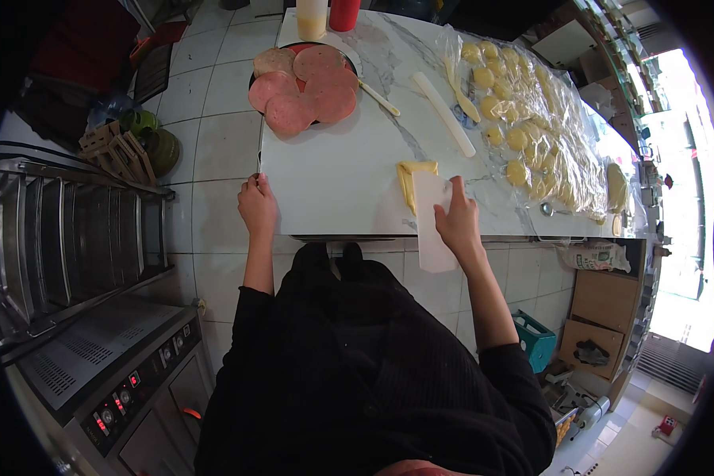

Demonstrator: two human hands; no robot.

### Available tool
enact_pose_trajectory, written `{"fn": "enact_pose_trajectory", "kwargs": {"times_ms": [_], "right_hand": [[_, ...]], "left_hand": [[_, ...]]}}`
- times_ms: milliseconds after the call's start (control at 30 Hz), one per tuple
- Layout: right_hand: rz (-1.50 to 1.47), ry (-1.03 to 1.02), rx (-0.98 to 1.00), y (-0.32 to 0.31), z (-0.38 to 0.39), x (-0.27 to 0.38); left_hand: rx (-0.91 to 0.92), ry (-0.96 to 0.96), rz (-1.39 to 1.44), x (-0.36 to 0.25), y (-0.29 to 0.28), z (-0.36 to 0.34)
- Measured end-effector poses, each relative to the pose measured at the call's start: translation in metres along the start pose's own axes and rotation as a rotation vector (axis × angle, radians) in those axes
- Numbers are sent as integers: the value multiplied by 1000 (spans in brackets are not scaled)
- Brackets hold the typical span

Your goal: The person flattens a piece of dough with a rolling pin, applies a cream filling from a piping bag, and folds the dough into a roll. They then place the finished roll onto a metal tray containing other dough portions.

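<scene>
At the near edge of the desk (333,174), your right hand (458,218) grips a white sheet of paper (432,230); thumb and fingers close on its right border, and the sheet's lower end hangs past the desk edge. Just left of that grip, partly under the paper, lies a folded square of yellow dough (410,178), flat on the white marble top. Your left hand (257,205) rests on the desk's near left corner, fingers curled over the edge, holding nothing else.

Beyond the right grip, farther up the desk, a long white rolling stick (444,113) lies at a slant. To its right, a clear plastic sheet (563,119) covers rows of yellow dough balls (517,139). A small metal scoop (549,210) sits near the plastic, right of your grip.

Up and left of the grip, a dark plate (254,79) carries round pink slices of cold meat (305,87), with a pale utensil (379,97) leaning off its right side. Two bottles, one yellow (312,17) and one red (344,13), stand at the far edge.
</scene>
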State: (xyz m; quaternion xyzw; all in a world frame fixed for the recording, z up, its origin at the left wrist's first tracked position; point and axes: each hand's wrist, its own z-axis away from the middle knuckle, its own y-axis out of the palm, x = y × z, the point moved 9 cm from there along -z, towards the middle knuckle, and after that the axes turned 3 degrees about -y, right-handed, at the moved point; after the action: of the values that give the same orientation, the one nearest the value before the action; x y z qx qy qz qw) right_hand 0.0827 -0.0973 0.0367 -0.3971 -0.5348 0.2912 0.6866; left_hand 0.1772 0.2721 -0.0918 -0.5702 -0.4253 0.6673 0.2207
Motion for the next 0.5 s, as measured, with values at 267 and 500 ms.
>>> {"fn": "enact_pose_trajectory", "kwargs": {"times_ms": [267,500], "right_hand": [[42,6,58,12,-14,4],[69,63,58,11,-8,2]], "left_hand": [[1,-22,1,4,0,-1],[-1,-31,-6,-1,-4,0]]}}
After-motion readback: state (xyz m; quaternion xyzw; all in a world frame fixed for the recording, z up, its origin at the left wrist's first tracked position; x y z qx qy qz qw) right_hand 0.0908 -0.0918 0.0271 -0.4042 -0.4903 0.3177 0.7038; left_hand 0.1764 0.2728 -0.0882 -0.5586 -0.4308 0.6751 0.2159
